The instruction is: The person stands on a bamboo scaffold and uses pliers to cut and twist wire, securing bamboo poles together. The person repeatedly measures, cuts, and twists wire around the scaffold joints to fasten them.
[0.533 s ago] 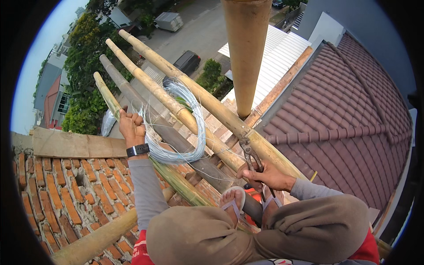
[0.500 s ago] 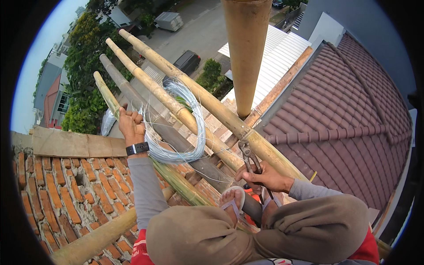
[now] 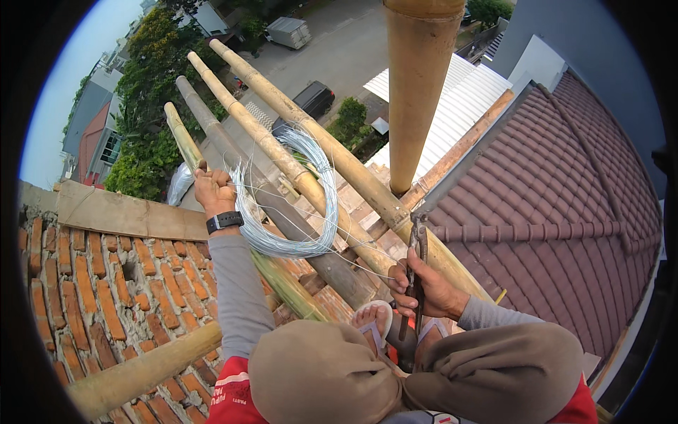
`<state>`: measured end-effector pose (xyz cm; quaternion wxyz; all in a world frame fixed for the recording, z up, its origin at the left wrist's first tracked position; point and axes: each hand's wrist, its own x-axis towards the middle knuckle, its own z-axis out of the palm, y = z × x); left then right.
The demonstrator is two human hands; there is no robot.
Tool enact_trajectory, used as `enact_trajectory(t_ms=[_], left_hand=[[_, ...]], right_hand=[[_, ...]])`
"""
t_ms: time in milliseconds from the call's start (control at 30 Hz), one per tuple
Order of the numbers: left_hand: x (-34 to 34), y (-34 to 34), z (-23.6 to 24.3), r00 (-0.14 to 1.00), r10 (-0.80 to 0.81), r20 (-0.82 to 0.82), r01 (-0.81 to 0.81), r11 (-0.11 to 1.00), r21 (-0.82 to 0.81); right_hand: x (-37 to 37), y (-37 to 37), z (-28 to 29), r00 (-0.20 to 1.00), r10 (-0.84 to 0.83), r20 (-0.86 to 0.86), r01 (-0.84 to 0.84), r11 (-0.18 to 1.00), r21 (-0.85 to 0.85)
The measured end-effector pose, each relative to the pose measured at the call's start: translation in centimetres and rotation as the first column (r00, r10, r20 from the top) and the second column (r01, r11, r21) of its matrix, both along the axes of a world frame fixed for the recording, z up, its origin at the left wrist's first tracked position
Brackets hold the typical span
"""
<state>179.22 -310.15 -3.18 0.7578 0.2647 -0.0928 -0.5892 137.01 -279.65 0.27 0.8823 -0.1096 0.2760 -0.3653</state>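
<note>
My left hand [image 3: 214, 192], a dark watch on its wrist, is closed around a green bamboo pole [image 3: 289, 286] on the left side. Beside its fingers lies a loose coil of silvery wire [image 3: 300, 247], resting across several bamboo poles. My right hand [image 3: 431, 286] grips dark metal pincers [image 3: 418, 261] by the handles, jaws pointing up. A thin strand of wire runs from the coil toward the right fingers; its end there is hidden.
A thick upright bamboo post [image 3: 417, 92] rises ahead. Left is a rough brick wall [image 3: 116, 304] with a board on its top; right is a brown tiled roof [image 3: 522, 212]. My sandalled feet [image 3: 374, 321] stand near the poles, and a road [image 3: 339, 49] lies far below.
My right hand has turned the pincers more upright and its fingers have wrapped the handles, which are closer together. The left hand keeps its hold. The whole view has shifted slightly.
</note>
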Motion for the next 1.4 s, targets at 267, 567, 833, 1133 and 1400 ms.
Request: enact_trajectory(t_ms=[267, 567, 833, 1133, 1400], left_hand=[[-0.4, 1.9, 1.0, 0.999, -0.016, -0.041, 0.018, 0.999, 0.049], [1.5, 2.4, -1.0, 0.998, 0.048, -0.029, -0.050, 0.998, -0.049], [1.2, 4.1, -1.1, 0.983, 0.184, 0.028, -0.186, 0.975, 0.125], [-11.1, 10.2, 18.6, -0.879, 0.137, 0.457, -0.331, 0.513, -0.792], [-25.1, 15.8, 21.2, -0.391, -0.054, 0.919, 0.835, 0.400, 0.379]], right_hand=[[-0.4, -0.5, 0.0, 0.932, -0.115, -0.344, 0.052, 0.981, -0.188], [-0.8, -1.7, 1.8, 0.792, -0.332, -0.512, 0.103, 0.900, -0.424], [-1.6, -2.9, 3.8, 0.725, -0.437, -0.533, 0.148, 0.854, -0.499], [-4.3, -6.3, 7.8, 0.555, -0.578, -0.599, -0.276, 0.551, -0.787], [-3.6, -7.3, 10.1, 0.566, -0.676, -0.472, -0.234, 0.417, -0.878]])
